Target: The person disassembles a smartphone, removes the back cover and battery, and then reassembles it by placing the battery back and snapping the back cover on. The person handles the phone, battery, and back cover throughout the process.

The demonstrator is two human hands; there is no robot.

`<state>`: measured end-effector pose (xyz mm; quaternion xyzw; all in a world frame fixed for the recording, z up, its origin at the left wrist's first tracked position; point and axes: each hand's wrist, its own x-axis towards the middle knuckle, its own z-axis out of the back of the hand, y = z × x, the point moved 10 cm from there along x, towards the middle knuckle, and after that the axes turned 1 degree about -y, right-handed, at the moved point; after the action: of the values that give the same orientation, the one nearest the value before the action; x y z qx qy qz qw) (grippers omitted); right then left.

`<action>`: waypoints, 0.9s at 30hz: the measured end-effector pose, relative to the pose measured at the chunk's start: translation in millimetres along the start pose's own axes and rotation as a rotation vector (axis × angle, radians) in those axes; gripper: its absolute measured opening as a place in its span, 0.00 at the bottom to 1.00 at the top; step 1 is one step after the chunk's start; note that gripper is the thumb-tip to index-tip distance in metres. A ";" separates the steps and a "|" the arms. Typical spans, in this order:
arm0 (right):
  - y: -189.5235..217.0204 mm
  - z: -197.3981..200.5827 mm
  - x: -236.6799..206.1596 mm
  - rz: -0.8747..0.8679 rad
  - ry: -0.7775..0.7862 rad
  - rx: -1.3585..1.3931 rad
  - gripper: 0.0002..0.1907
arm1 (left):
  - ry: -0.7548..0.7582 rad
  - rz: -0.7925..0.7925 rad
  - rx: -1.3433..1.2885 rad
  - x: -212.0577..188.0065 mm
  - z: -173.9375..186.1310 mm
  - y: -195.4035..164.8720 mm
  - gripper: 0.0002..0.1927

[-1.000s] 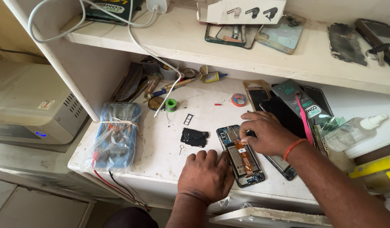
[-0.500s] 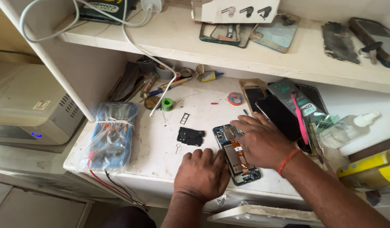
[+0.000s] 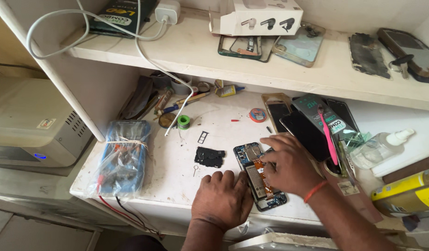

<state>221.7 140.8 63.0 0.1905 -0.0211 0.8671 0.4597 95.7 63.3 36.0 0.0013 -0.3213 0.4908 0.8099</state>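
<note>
An opened phone (image 3: 252, 163) lies face down on the white worktop (image 3: 177, 162), its circuit board and orange ribbon cable exposed. My left hand (image 3: 222, 199) rests flat beside the phone's lower left edge, fingers touching it. My right hand (image 3: 289, 162) lies over the phone's right side, fingertips pressing on the inner parts near the ribbon. Whether it pinches a small part is hidden. A black plastic cover piece (image 3: 209, 157) lies just left of the phone, with a small card tray (image 3: 203, 136) and an eject pin (image 3: 196, 170) close by.
A multimeter in a plastic bag (image 3: 122, 158) sits at the left. Several phones (image 3: 312, 128), a pink brush (image 3: 328, 135) and a clear bottle (image 3: 380, 146) crowd the right. Tools and a green solder spool (image 3: 183, 122) lie at the back. A white cable (image 3: 145, 51) hangs from the upper shelf (image 3: 316, 76).
My right hand has slid down from the phone's top end onto its middle. My left hand stays beside the phone.
</note>
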 end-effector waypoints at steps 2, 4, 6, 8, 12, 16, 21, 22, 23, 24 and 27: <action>13.4 15.4 -11.4 0.022 -0.190 0.029 0.12 | 0.011 0.003 0.002 0.5 -0.8 0.1 0.21; 20.8 24.5 -17.9 0.034 -0.297 0.046 0.14 | 0.021 0.008 -0.001 0.6 -1.3 0.3 0.20; 24.0 27.7 -23.1 0.033 -0.315 0.049 0.16 | 0.023 0.010 -0.005 0.5 -0.9 0.6 0.21; 28.2 24.8 -23.6 0.054 -0.280 0.043 0.17 | 0.013 0.008 -0.015 0.5 0.3 0.4 0.21; 31.3 21.8 -23.6 0.074 -0.257 0.019 0.18 | 0.008 0.002 -0.017 0.5 0.5 0.0 0.21; 28.7 18.8 -25.1 0.041 -0.257 0.032 0.18 | 0.035 0.009 -0.005 0.2 -3.0 0.9 0.21; 26.2 15.4 -27.3 0.037 -0.238 0.048 0.19 | 0.031 0.008 -0.013 0.1 -3.1 0.9 0.21; 24.8 13.9 -26.9 0.034 -0.226 0.048 0.19 | 0.033 0.008 -0.012 0.2 -3.2 1.1 0.21; 23.2 12.4 -26.1 0.032 -0.213 0.048 0.18 | 0.035 0.009 -0.011 0.0 -3.3 1.2 0.21; 21.0 10.7 -24.9 0.029 -0.199 0.048 0.17 | 0.036 0.009 -0.007 -0.1 -3.2 1.1 0.21; 9.8 2.5 -12.6 0.027 -0.129 0.040 0.11 | 0.035 0.005 0.002 -0.1 -2.7 0.9 0.21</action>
<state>220.9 124.7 62.3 0.2549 -0.0359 0.8595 0.4416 96.4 64.5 33.5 -0.0074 -0.3064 0.4931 0.8142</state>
